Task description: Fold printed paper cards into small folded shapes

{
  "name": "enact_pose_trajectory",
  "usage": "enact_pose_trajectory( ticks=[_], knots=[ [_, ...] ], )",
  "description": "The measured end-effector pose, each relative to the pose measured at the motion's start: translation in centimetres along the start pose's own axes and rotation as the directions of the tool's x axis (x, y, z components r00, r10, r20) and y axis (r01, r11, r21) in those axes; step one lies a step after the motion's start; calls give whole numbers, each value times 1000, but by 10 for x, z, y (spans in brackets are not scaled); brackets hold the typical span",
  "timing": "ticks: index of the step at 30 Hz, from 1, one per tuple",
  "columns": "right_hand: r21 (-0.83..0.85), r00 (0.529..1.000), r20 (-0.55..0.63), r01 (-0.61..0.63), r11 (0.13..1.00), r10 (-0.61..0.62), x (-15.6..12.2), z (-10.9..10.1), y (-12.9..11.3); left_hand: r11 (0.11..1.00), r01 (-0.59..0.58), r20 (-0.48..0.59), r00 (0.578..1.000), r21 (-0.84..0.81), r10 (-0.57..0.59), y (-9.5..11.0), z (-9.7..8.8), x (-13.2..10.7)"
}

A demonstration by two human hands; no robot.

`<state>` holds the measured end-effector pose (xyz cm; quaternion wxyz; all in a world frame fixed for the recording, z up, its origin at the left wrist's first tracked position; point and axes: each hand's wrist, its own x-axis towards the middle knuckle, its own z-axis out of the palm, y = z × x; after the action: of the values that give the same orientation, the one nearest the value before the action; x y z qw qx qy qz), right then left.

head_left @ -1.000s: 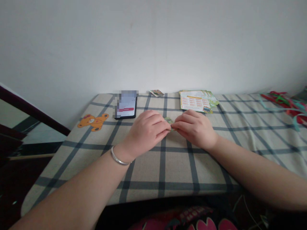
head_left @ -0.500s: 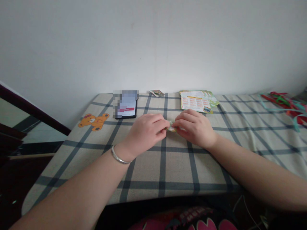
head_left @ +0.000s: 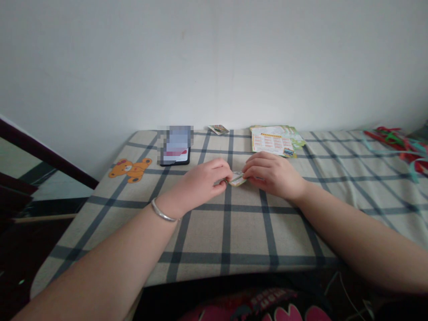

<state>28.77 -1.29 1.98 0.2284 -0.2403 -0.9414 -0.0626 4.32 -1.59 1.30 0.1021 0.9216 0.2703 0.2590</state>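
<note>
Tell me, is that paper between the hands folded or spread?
Folded, apparently: a dark seam-like line runs across the paper; how often, I cannot tell.

We see beige cloth checked in blue-grey, an orange bear, white-and-green cards, a pale paper and a silver bangle.
</note>
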Motion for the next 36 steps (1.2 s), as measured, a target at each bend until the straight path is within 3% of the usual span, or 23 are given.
enact_pose_trajectory(
  ticks=[6, 20, 36],
  knots=[
    [41, 996, 90, 18, 999, -22, 0, 2, -2, 997, 1, 87, 996, 75, -8, -3, 2, -2],
    [1, 976, 218, 12, 1000, -12, 1, 0, -15, 960, -11, 129, 991, 281, -27, 6, -1, -1],
    [-149, 915, 341, -174, 973, 216, -3, -18, -9, 967, 44, 160, 983, 251, -86, 12, 1, -2]
  ],
)
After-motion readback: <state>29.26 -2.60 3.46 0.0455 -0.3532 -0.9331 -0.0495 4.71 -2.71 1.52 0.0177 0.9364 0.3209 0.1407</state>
